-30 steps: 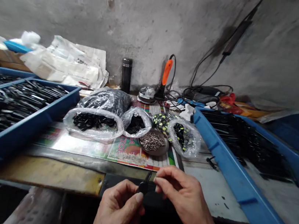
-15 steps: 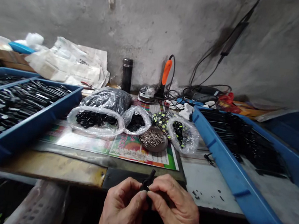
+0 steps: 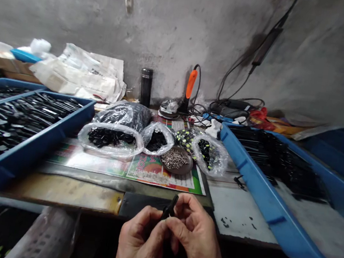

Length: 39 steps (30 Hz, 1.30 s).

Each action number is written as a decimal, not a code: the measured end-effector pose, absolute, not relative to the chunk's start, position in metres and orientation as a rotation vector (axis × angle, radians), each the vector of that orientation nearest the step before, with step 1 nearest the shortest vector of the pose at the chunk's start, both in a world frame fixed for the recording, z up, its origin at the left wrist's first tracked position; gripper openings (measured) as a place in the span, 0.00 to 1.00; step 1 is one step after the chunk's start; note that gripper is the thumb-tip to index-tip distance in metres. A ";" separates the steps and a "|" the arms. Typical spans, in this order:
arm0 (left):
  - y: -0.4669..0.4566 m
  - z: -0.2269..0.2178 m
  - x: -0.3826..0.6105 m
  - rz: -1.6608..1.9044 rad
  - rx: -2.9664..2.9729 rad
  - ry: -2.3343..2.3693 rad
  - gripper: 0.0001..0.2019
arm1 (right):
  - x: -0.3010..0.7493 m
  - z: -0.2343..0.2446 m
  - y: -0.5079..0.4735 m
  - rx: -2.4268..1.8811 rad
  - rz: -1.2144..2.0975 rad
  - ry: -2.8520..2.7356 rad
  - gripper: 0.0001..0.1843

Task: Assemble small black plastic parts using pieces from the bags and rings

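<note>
Low in the middle of the view, my left hand (image 3: 138, 244) and my right hand (image 3: 196, 239) meet at the near table edge. Both pinch one small black part (image 3: 170, 207) whose tip sticks up between the fingers. My left fingers curl round its lower end, which is hidden. My right thumb and forefinger press on its upper side. Just beyond them a dark dish of small metal screws (image 3: 175, 160) sits on a colourful printed mat (image 3: 140, 171).
Clear bags of black parts (image 3: 111, 139) and a bag of black and yellow-green parts (image 3: 209, 151) stand beyond the dish. Blue trays of black parts flank me, left tray (image 3: 24, 155) and right tray (image 3: 256, 188). An orange-handled tool (image 3: 191, 84), a black flask (image 3: 146, 85) and cables line the wall.
My right hand has come in from the right and closed onto the black part held by my left hand. Both hands have sunk a little lower in the view.
</note>
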State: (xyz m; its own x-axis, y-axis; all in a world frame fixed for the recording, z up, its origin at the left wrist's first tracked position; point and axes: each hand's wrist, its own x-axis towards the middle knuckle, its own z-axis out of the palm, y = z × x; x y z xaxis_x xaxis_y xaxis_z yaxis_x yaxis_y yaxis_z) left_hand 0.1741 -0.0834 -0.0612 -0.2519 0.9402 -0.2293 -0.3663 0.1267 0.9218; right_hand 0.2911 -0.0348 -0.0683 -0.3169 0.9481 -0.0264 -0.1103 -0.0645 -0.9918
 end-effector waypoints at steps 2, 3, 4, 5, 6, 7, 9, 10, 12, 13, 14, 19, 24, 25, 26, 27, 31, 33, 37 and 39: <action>-0.083 -0.059 0.174 1.403 0.631 1.182 0.24 | 0.291 -0.067 -0.034 -0.966 1.680 -1.296 0.16; -0.083 -0.059 0.175 1.394 0.617 1.167 0.24 | 0.292 -0.066 -0.034 -0.957 1.711 -1.313 0.14; -0.083 -0.059 0.175 1.386 0.605 1.153 0.24 | 0.292 -0.065 -0.034 -0.952 1.721 -1.326 0.12; -0.083 -0.059 0.174 1.382 0.597 1.139 0.24 | 0.292 -0.064 -0.035 -0.952 1.716 -1.332 0.11; -0.083 -0.059 0.174 1.381 0.592 1.128 0.23 | 0.292 -0.064 -0.035 -0.955 1.704 -1.328 0.10; -0.083 -0.059 0.174 1.383 0.590 1.122 0.23 | 0.291 -0.065 -0.036 -0.953 1.692 -1.317 0.10; -0.082 -0.060 0.174 1.383 0.586 1.119 0.23 | 0.290 -0.067 -0.038 -0.928 1.681 -1.288 0.10; -0.082 -0.061 0.174 1.384 0.583 1.120 0.23 | 0.289 -0.069 -0.039 -0.914 1.680 -1.267 0.11; -0.081 -0.061 0.175 1.395 0.590 1.129 0.24 | 0.288 -0.072 -0.040 -0.890 1.683 -1.208 0.12; -0.081 -0.062 0.175 1.403 0.598 1.132 0.24 | 0.287 -0.074 -0.041 -0.884 1.687 -1.179 0.12; -0.081 -0.062 0.176 1.411 0.608 1.136 0.24 | 0.286 -0.075 -0.041 -0.882 1.691 -1.153 0.13; -0.081 -0.063 0.179 1.420 0.612 1.139 0.24 | 0.281 -0.076 -0.040 -0.918 1.639 -1.082 0.15; -0.080 -0.064 0.180 1.420 0.605 1.139 0.23 | 0.278 -0.076 -0.039 -0.967 1.565 -1.088 0.17; -0.079 -0.065 0.180 1.420 0.594 1.134 0.23 | 0.277 -0.075 -0.039 -0.970 1.565 -1.094 0.18; -0.079 -0.065 0.179 1.422 0.582 1.130 0.22 | 0.277 -0.074 -0.039 -0.962 1.571 -1.107 0.18; -0.079 -0.066 0.178 1.424 0.572 1.129 0.22 | 0.277 -0.073 -0.038 -0.951 1.581 -1.124 0.18; -0.079 -0.069 0.176 1.417 0.570 1.125 0.21 | 0.282 -0.069 -0.038 -0.936 1.615 -1.205 0.19; -0.080 -0.069 0.175 1.405 0.578 1.118 0.22 | 0.285 -0.069 -0.039 -0.946 1.609 -1.270 0.19; -0.081 -0.068 0.176 1.371 0.571 1.102 0.23 | 0.289 -0.071 -0.040 -0.979 1.504 -1.422 0.16; -0.082 -0.067 0.177 1.373 0.585 1.099 0.23 | 0.288 -0.073 -0.041 -1.006 1.393 -1.470 0.16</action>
